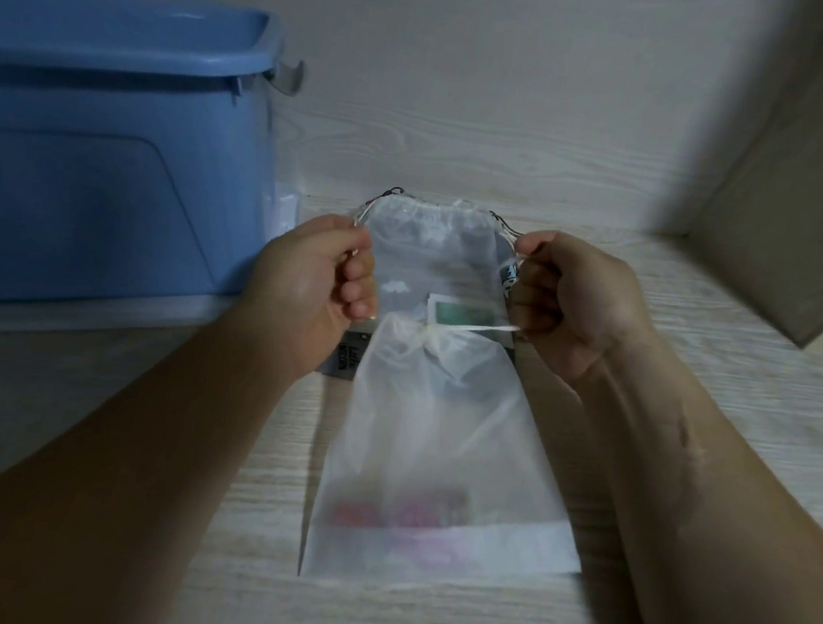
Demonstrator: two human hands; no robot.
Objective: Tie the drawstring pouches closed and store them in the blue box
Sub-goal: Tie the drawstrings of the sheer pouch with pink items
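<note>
— Beneath the near pouch, what is that dark thing?
— Hard to make out. It is half covered, like the second pouch. The blue box is cut off at the left.
— And the hands?
— Both are curled. The right hand pinches a white drawstring running from the near pouch's gathered neck. The left hand pinches a cord; whose it is I cannot tell.
— Where is the near pouch?
— Flat on the table, with its neck between the hands and its bottom toward the person.
</note>
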